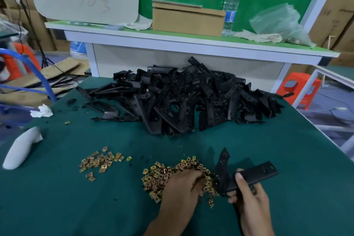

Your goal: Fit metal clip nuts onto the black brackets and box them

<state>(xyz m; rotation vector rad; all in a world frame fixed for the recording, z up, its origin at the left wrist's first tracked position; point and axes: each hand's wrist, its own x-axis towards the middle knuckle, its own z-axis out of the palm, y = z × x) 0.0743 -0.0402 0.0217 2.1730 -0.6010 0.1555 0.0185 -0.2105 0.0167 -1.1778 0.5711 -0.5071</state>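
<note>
**Clip nut being picked for a held bracket**

A black bracket [256, 174] is held in the clenched grip of the right hand [249, 201] at five o'clock, above the green desk [76, 207]. The left hand [180, 186] is dug into the clip nuts [157, 176] at six o'clock; whether its grip holds one cannot be told. A pile of brackets [182, 101] lies at twelve o'clock. Next, a single nut probably has to be picked out and slid onto the bracket.

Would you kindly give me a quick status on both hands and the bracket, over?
Left hand in the clip-nut pile, grasp unclear. Right hand gripping one black bracket. Bracket heap beyond, not obstructing.
</note>
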